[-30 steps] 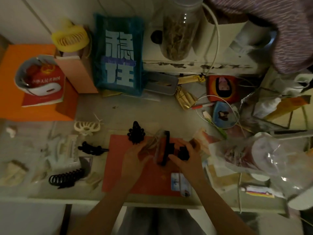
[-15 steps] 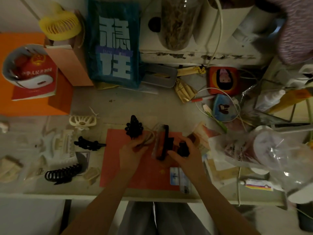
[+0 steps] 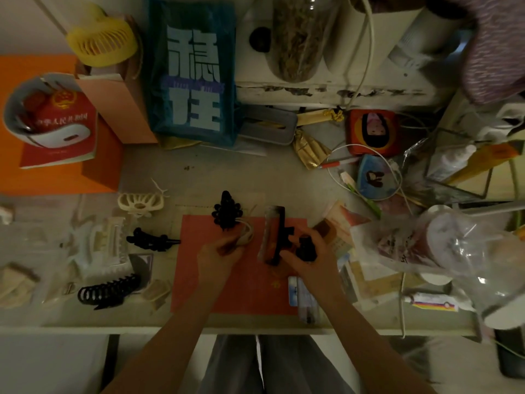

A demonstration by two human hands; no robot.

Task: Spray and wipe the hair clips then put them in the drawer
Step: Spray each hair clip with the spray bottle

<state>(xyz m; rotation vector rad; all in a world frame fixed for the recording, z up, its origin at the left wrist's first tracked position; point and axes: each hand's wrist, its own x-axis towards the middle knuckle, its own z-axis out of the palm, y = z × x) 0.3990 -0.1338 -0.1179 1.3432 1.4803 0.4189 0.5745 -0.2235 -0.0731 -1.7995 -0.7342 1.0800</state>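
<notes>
My right hand (image 3: 309,257) grips a black claw hair clip (image 3: 279,234) with a translucent side, held over the red mat (image 3: 241,291). My left hand (image 3: 218,251) pinches a small pale wad (image 3: 245,233), cloth or cord, just left of that clip. A black scalloped clip (image 3: 226,213) lies at the mat's far edge. More clips sit left of the mat: a cream one (image 3: 140,203), a white one (image 3: 109,243), a small black one (image 3: 150,241) and a long black ribbed one (image 3: 109,291). No drawer is in view.
A blue bag (image 3: 196,72), a yellow fan (image 3: 102,42) and a jar (image 3: 301,38) stand at the back. A red book (image 3: 61,123) lies on an orange box at left. Clear plastic bags (image 3: 443,245), cables and a white bottle (image 3: 451,160) crowd the right. The desk's front edge (image 3: 142,327) runs below my arms.
Both hands stay over the red mat with the black clip. My left hand has drawn slightly away from the clip with the pale wad. The camera has tilted a little.
</notes>
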